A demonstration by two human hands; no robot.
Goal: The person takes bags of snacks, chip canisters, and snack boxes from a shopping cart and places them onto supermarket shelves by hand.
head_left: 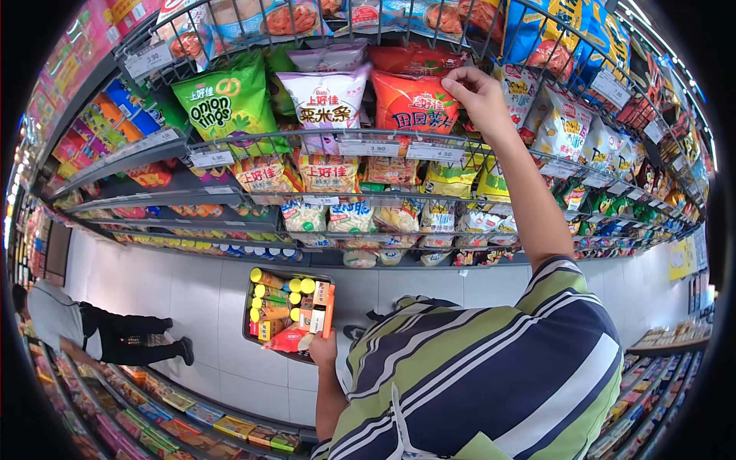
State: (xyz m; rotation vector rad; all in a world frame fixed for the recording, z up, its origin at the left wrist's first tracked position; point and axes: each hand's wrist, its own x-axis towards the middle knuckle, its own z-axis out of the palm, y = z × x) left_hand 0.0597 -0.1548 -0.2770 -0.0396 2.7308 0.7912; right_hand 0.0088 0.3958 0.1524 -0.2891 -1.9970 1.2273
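My right hand (477, 93) reaches up to the snack shelf, its thumb and fingers pinching the upper right corner of a red chip bag (414, 103). That bag stands upright behind the wire rail, beside a white and purple snack bag (322, 103). A green onion rings bag (228, 103) stands farther left. Low in the middle, my left hand (323, 350) is closed at the near right corner of a dark shopping basket (247, 310) with an orange strip along its side. Yellow-lidded canisters (270, 293), boxes and a red packet (288, 338) fill the basket. The fingers' exact hold there is partly hidden.
Wire rails with price tags (373, 148) run along the shelf fronts. More snack bags (563, 126) line the shelves to the right and below. Another person (100, 330) is in the tiled aisle (203, 307) on the left. Shelves with boxed goods (238, 426) stand behind.
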